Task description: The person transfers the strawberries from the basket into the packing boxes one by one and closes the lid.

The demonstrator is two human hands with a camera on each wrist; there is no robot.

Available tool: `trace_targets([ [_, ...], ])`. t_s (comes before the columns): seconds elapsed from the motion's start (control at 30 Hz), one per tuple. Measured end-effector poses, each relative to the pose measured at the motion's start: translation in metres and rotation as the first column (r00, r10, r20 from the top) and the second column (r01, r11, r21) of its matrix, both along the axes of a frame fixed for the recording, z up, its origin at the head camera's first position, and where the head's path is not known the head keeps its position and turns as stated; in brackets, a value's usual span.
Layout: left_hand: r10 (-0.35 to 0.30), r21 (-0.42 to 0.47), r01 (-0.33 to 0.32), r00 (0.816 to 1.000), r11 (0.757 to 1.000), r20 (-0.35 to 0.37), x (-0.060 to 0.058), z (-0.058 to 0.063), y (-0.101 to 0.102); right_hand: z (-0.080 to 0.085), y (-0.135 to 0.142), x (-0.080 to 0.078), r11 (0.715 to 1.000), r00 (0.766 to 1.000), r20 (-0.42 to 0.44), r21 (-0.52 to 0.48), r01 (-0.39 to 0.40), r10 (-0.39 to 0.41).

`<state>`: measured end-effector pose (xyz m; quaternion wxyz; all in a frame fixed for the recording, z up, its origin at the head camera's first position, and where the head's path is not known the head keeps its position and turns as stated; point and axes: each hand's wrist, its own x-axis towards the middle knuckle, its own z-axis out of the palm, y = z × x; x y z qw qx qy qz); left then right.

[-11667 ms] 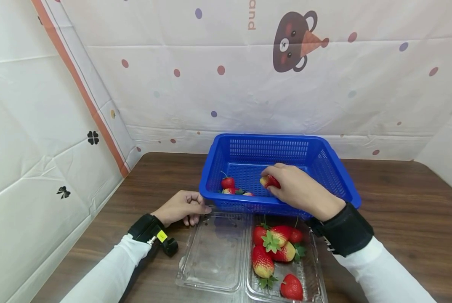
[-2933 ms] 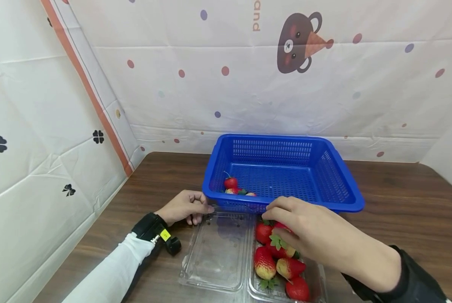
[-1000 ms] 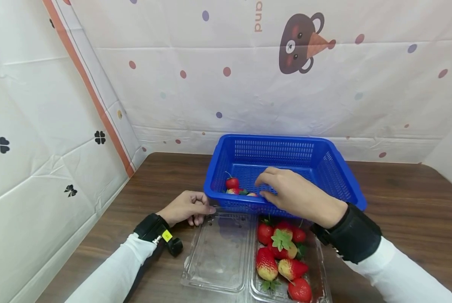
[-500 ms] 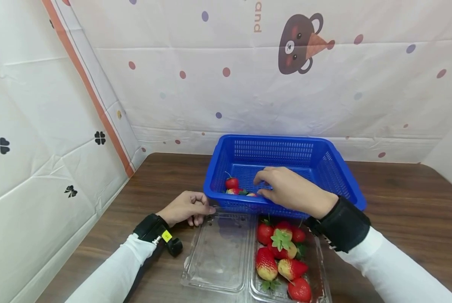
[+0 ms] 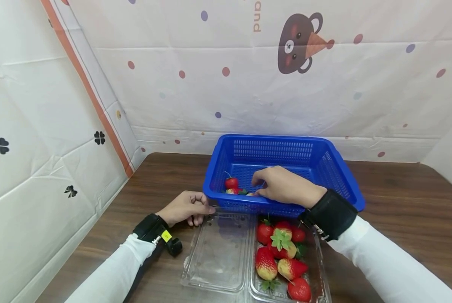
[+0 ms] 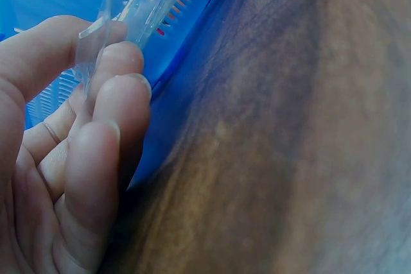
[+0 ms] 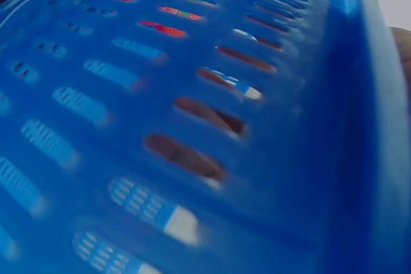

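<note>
Around wood table, steady lid pinched in left hand and, with right hand bent over basket, can't tell if holding anything, handle berries just left of that hand softly, avoiding bruises.

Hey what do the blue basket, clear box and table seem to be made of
Blue basket: glossy molded plastic, judging by its sheen and regular slots.
Clear box: probably thin, shiny plastic; it's see-through, with glints along its ridges.
Table: satiny, brown and wood-grained, but it could be real wood or a printed laminate; I can't tell which.
</note>
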<state>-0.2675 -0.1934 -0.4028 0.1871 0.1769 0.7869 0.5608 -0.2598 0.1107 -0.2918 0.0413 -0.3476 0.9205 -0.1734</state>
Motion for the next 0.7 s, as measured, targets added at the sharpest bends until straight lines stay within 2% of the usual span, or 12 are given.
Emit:
trace_targets([
  [0.23,0.000,-0.006,0.000,1.000,1.000,0.001,0.000,0.000,-0.001,-0.003,-0.003,-0.008,1.000,0.999,0.046,0.019,-0.003,0.002],
  [0.5,-0.004,-0.003,0.004,1.000,1.000,-0.004,-0.001,0.000,0.000,-0.008,-0.004,-0.014,0.999,0.988,0.145,0.029,0.039,-0.043],
  [0.7,-0.006,-0.001,0.006,1.000,1.000,-0.011,-0.001,0.001,0.000,-0.011,-0.004,-0.019,1.000,0.986,0.165,0.026,0.018,-0.022],
])
